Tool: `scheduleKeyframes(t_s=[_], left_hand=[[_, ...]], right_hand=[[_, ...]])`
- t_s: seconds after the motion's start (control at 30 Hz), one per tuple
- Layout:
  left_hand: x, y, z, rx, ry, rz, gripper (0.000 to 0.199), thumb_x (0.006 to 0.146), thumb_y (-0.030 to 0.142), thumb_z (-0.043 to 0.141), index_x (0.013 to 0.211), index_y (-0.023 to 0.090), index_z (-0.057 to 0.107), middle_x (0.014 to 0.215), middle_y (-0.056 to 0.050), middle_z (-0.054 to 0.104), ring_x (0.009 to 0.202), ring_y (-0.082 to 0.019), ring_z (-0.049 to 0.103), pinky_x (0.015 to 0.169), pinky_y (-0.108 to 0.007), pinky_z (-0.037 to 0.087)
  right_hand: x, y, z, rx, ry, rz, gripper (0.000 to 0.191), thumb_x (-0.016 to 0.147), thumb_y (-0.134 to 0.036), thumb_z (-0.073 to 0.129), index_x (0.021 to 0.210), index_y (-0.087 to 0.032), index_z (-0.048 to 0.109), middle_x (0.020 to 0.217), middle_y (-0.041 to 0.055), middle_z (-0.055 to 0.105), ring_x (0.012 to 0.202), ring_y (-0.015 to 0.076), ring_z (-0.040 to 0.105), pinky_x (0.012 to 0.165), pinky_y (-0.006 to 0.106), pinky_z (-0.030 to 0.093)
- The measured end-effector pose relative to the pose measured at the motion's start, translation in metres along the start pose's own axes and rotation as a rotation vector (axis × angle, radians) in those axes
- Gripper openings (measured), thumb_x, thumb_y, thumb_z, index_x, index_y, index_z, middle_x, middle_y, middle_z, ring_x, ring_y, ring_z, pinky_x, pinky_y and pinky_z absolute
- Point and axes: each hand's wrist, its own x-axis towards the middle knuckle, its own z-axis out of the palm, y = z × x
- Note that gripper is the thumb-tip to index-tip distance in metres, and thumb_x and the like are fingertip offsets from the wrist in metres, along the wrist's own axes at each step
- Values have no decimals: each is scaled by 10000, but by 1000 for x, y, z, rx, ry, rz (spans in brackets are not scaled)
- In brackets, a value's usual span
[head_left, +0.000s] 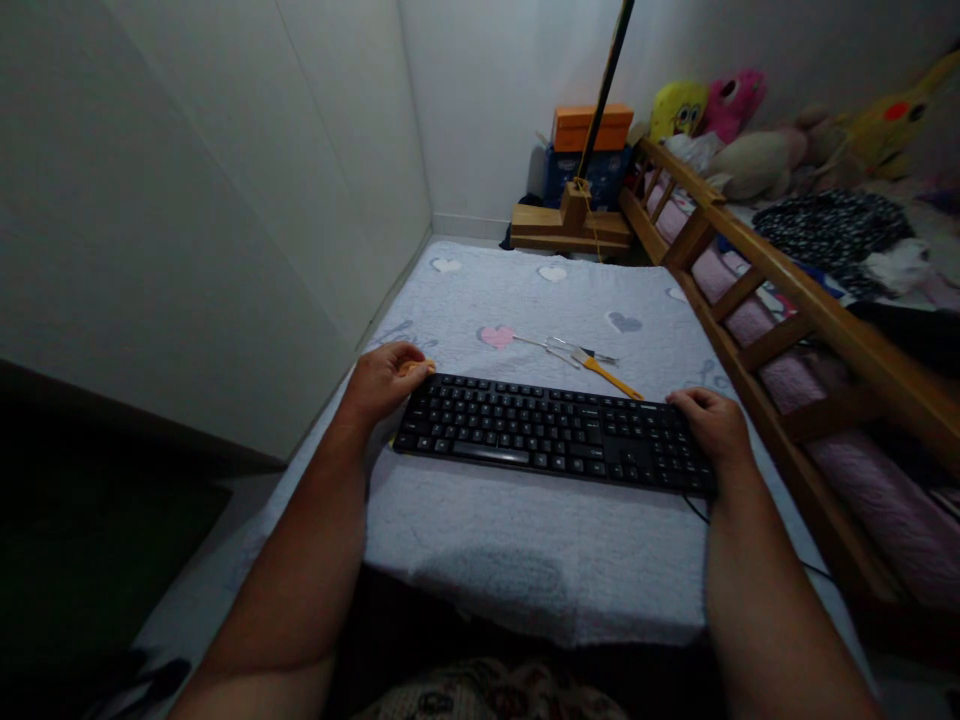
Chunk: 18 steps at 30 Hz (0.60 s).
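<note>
A black keyboard [555,430] lies across the cloth-covered surface in front of me, its keys facing up. My left hand [386,375] is closed at the keyboard's upper left corner, with a crumpled orange cloth [417,368] between its fingers. A bit of yellow also shows at the keyboard's lower left corner. My right hand [709,420] grips the keyboard's right end, thumb on top; its other fingers are mostly hidden. Just beyond the keyboard lies a brush with a yellow handle [613,379], beside several thin metal tools [562,350] too small to make out.
A pale blue cover with hearts [480,290] drapes the surface. Along the right runs a wooden bed rail [757,260], with plush toys [679,110] behind it. A wooden stand [574,225] and an orange box [592,128] are at the back. The keyboard's cable [696,510] trails right.
</note>
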Motion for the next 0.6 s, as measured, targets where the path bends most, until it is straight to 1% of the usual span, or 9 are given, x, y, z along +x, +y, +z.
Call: scheduleKeyframes(t_s=[0.1, 0.23, 0.33, 0.6], left_hand=[[-1, 1, -1, -43, -72, 42, 312, 809, 476, 637, 901, 189, 716, 897, -59, 740, 841, -212, 663, 774, -320, 509], [0, 0, -3, 14, -113, 31, 288, 787, 471, 659, 846, 194, 712, 858, -57, 729, 813, -212, 651, 752, -319, 496], [1, 0, -5, 32, -109, -8, 276, 788, 468, 650, 830, 201, 704, 833, -51, 724, 782, -209, 647, 731, -318, 489], [2, -5, -6, 93, -46, -80, 238, 783, 434, 651, 809, 199, 683, 814, -64, 721, 759, -220, 653, 702, -330, 478]], right_hand=[[0, 0, 0, 6, 0, -9, 322, 652, -535, 636, 644, -221, 707, 680, 35, 693, 742, 243, 613, 715, 339, 471], [-1, 0, 1, 14, 12, -6, 322, 651, -533, 637, 649, -220, 710, 689, 39, 701, 748, 245, 620, 710, 339, 474], [-1, 0, 1, 8, 12, -5, 331, 642, -542, 640, 644, -219, 713, 689, 42, 705, 737, 247, 616, 711, 344, 474], [1, 3, 1, 14, 15, -20, 330, 657, -536, 643, 657, -218, 731, 688, 37, 715, 732, 246, 623, 705, 344, 470]])
